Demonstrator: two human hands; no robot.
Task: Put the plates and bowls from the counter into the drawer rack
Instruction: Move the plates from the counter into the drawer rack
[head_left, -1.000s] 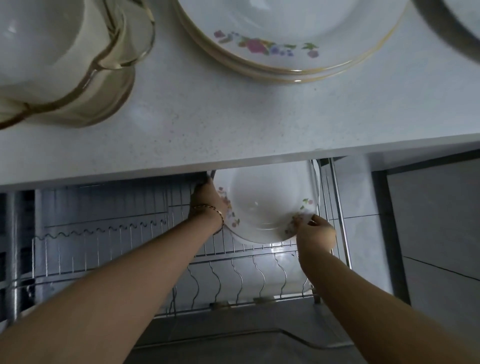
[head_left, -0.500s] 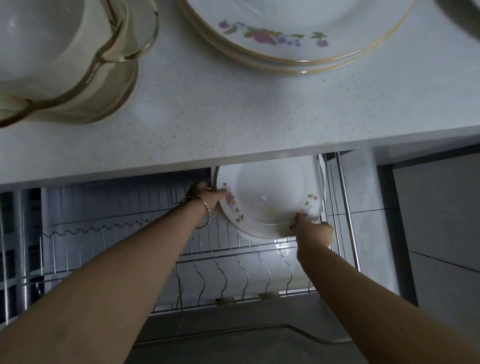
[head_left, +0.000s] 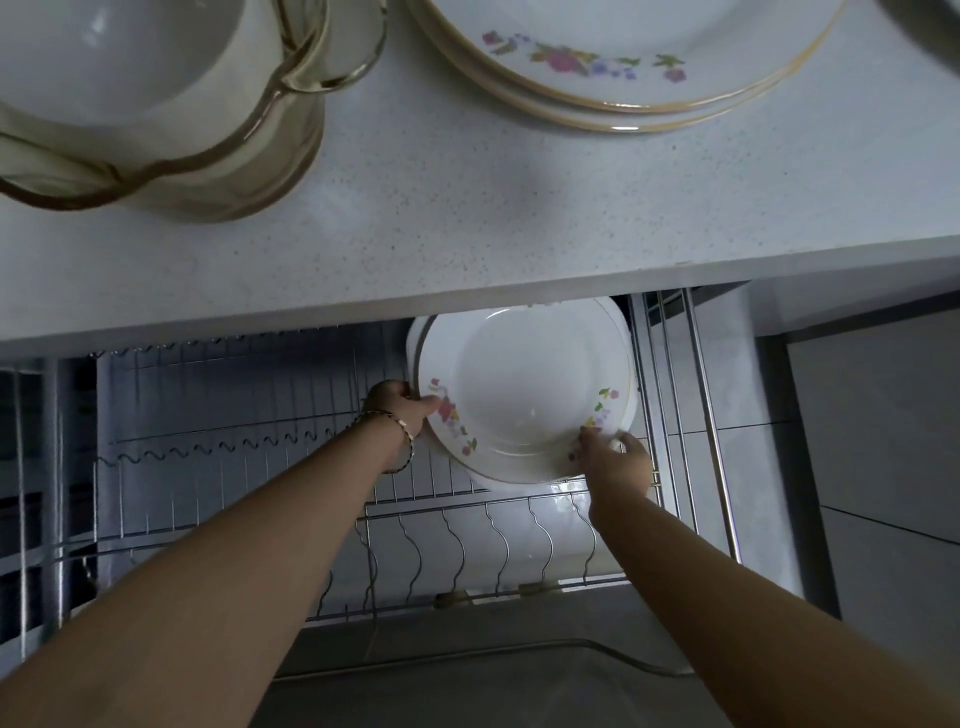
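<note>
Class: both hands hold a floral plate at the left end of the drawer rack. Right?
No: the head view shows the plate at the right end of the rack, not the left. The left hand and right hand do hold it.

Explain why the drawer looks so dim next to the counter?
Head view: the counter overhangs and shades the drawer rack; a white glare patch lies just below the held plate; the glass bowls at top left look slightly soft.

Both hands (head_left: 402, 410) (head_left: 618, 460) grip plate (head_left: 524, 389) over rack (head_left: 467, 530).
</note>
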